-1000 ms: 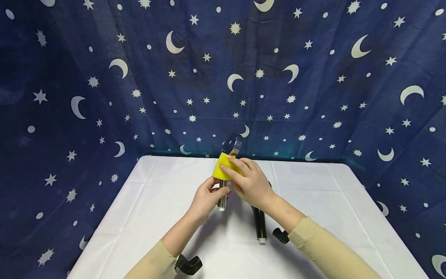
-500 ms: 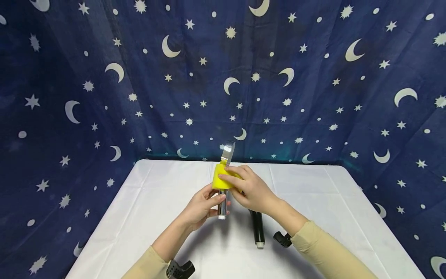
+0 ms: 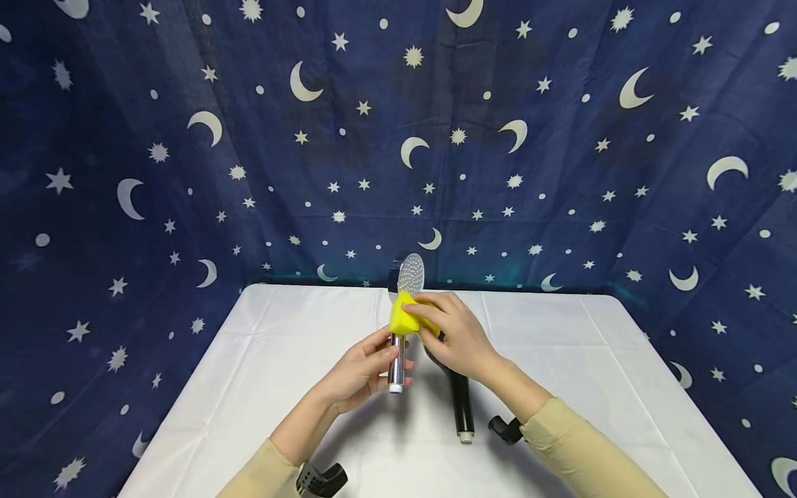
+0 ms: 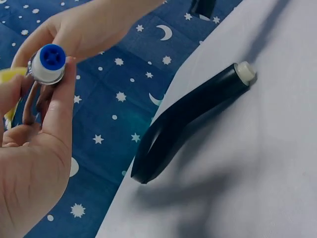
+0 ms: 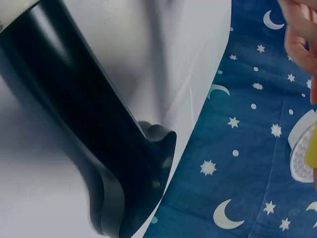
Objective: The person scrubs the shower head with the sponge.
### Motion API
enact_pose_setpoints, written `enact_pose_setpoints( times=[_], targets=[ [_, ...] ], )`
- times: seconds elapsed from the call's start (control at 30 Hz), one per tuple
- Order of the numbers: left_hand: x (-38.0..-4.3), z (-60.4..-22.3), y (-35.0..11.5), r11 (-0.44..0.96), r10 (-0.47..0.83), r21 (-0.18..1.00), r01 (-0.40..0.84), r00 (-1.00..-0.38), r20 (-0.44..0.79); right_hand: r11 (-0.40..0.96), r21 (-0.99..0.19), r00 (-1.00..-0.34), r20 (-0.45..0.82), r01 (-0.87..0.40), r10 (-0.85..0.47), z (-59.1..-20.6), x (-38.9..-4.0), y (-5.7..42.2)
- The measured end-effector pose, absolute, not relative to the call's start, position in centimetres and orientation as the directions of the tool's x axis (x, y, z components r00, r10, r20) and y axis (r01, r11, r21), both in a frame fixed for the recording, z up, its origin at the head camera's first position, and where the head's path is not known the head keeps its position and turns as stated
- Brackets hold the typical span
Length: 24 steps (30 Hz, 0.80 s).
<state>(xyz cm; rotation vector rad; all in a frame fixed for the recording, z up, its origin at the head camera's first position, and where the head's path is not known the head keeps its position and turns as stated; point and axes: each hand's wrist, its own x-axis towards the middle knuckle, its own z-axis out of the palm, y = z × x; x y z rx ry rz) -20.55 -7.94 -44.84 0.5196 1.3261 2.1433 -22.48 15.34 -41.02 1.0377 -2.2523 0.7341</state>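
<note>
A chrome hand shower [image 3: 396,366] is held upright by its handle in my left hand [image 3: 356,373], above the white table. Its pale, dotted spray face [image 3: 411,273] shows at the top, turned to the right. My right hand [image 3: 457,335] pinches a yellow sponge [image 3: 405,318] and presses it around the neck, just below the spray face. In the left wrist view the handle's threaded end has a blue insert [image 4: 52,57]. In the right wrist view only a piece of the spray face [image 5: 302,157] and the sponge's edge [image 5: 311,152] show.
A second hand shower, black [image 3: 461,408], lies on the white-clothed table [image 3: 560,387] under my right forearm, its pale connector end toward me. Behind the table hangs a dark blue curtain [image 3: 373,159] with moons and stars.
The chrome hand shower has turned in my left hand, so its spray face now shows instead of its side. Both hands came slightly lower in view, and the sponge shifted along with it.
</note>
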Motion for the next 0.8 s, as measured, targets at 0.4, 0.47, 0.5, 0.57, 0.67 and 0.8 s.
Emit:
enact_pose_setpoints(
  times=[0.4,0.47,0.5,0.57,0.67,0.8],
  targets=[
    [-20.9,-45.0,-9.0,-0.464,0.622,0.818,-0.339,-0.783,0.028,0.407,-0.141,-0.402,0.616,-0.903,-0.678,-41.8,-19.4,15.2],
    [-20.9,-45.0,-9.0,-0.466,0.61,0.817,-0.338,-0.792,0.02,0.373,-0.079,-0.34,0.611,-0.924,-0.715,-41.9,-18.9,15.2],
    [-20.9,-45.0,-8.9,-0.469,0.608,0.814,-0.343,-0.794,0.016,0.36,-0.052,-0.315,0.612,-0.932,-0.725,-41.9,-18.8,15.2],
    [-20.9,-45.0,-8.8,-0.471,0.615,0.807,-0.356,-0.788,0.011,0.348,-0.018,-0.284,0.618,-0.937,-0.733,-41.9,-19.0,15.3],
    [-20.8,-45.1,-8.6,-0.465,0.644,0.802,-0.376,-0.765,0.015,0.353,0.007,-0.267,0.64,-0.935,-0.72,-41.7,-20.1,15.7],
    [-20.4,-45.2,-8.5,-0.42,0.692,0.812,-0.404,-0.722,-0.001,0.418,0.004,-0.31,0.665,-0.908,-0.68,-41.4,-22.2,16.2]
  ],
)
